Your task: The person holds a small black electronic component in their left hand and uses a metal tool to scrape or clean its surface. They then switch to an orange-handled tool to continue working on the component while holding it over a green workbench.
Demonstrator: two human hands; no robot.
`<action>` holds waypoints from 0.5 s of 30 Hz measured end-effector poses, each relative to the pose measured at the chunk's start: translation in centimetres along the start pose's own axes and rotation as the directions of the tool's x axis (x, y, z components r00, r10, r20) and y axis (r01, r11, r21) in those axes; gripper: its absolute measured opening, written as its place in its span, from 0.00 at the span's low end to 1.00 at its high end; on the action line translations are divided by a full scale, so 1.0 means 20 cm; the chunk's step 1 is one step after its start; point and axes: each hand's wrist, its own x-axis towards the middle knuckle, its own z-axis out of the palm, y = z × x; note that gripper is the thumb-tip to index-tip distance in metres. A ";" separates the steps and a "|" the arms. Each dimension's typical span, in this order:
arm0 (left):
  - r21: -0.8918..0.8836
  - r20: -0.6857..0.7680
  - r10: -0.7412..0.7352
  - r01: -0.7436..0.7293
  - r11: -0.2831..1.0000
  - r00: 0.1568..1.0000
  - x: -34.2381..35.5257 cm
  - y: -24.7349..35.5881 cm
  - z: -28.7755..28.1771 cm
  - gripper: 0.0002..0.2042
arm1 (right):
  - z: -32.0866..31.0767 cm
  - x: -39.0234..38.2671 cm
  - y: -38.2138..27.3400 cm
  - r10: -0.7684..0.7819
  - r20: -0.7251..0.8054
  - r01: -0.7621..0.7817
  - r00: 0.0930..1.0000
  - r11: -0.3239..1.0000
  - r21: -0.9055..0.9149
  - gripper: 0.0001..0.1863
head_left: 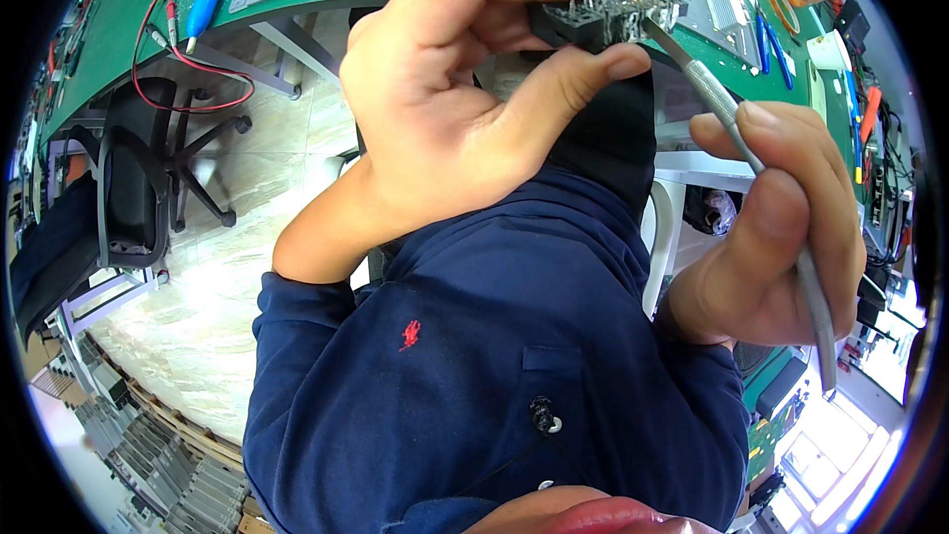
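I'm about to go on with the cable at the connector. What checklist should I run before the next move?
1. Left hand pinches the black connector between thumb and fingers: ok.
2. Right hand has a grip on the grey cable: ok.
3. Cable end reaches the connector's metal pins: ok.
4. Cable seated or joined there: cannot tell.
5. Cable free of kinks between hand and connector: ok.

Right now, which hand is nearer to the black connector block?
Left. The left hand pinches the black connector block; the right hand sits lower, gripping the grey cable.
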 end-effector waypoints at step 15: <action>0.143 0.028 -0.025 0.020 0.990 0.999 -0.02 -0.01 0.00 0.16 | 0.02 -0.04 -0.03 0.255 -0.105 -0.239 0.961 0.961 0.138 0.16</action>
